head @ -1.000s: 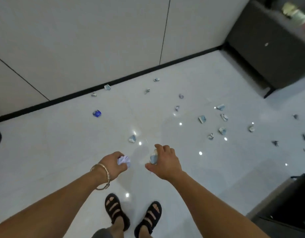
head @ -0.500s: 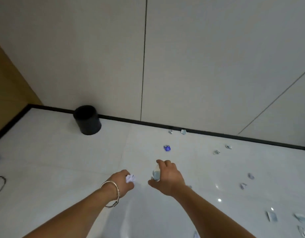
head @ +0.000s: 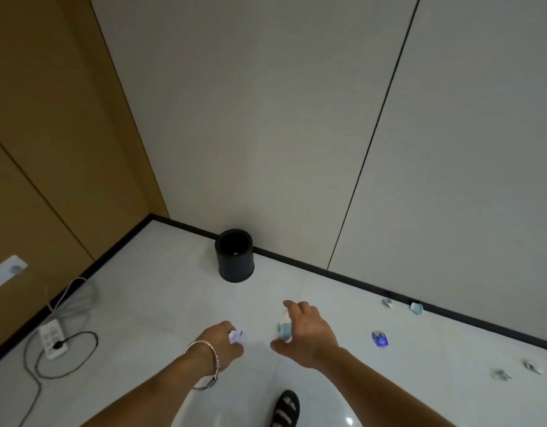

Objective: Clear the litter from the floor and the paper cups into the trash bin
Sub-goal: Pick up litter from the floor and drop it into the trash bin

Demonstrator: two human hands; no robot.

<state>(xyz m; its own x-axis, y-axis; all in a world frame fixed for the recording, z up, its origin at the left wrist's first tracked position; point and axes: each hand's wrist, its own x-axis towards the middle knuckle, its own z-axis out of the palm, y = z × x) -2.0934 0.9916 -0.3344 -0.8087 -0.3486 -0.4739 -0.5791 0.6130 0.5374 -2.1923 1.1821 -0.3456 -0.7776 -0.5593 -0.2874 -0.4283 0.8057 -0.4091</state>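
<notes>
A black round trash bin point(head: 234, 255) stands on the white floor against the wall, straight ahead of both hands. My left hand point(head: 220, 346), with a metal bangle on the wrist, grips a crumpled white paper scrap point(head: 237, 336). My right hand point(head: 306, 332) holds a pale blue and white paper scrap point(head: 284, 328) between thumb and fingers. More litter lies to the right: a bright blue scrap point(head: 379, 339), two pale scraps by the skirting point(head: 416, 308), and others point(head: 502, 374) near the right edge.
A white power strip point(head: 52, 339) with grey and black cables point(head: 75, 306) lies on the floor at the left, along a brown wall. One sandalled foot point(head: 285, 408) shows at the bottom. A black skirting point(head: 343, 277) runs along the walls.
The view has swung left and forward: the bin now sits nearer and centred, the corner and power strip have come into sight. Both hands still hold their scraps.
</notes>
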